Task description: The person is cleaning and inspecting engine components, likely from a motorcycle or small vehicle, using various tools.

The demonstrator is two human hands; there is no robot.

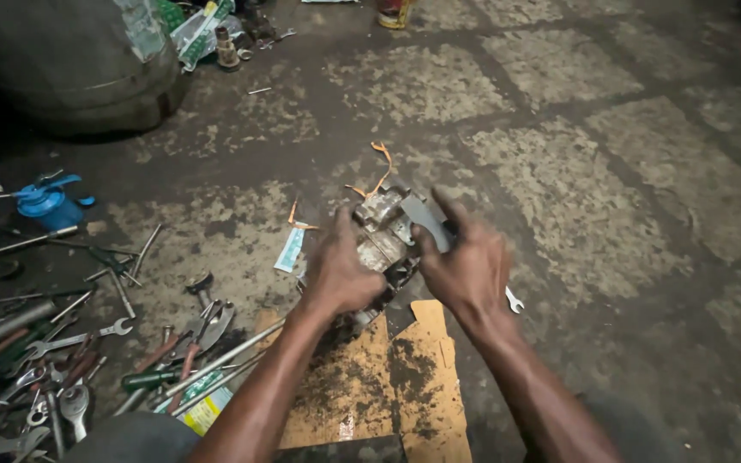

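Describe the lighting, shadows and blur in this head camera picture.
Head view: dim, uneven light, brightest on the floor upper right; the left edge and top right corner sink into shadow; left hand, right hand and metal part look slightly soft; no glare.

Dim scene, light strongest at centre; corners fall dark; slight motion blur; wide-angle edge distortion.

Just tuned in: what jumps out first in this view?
Both hands meet at centre on a grimy metal engine part: the left hand grips its near side, and the right hand presses a grey sheet against it. The part rests at the far end of oil-stained cardboard. A heap of spanners fills the lower left, with a blue oil can beyond.
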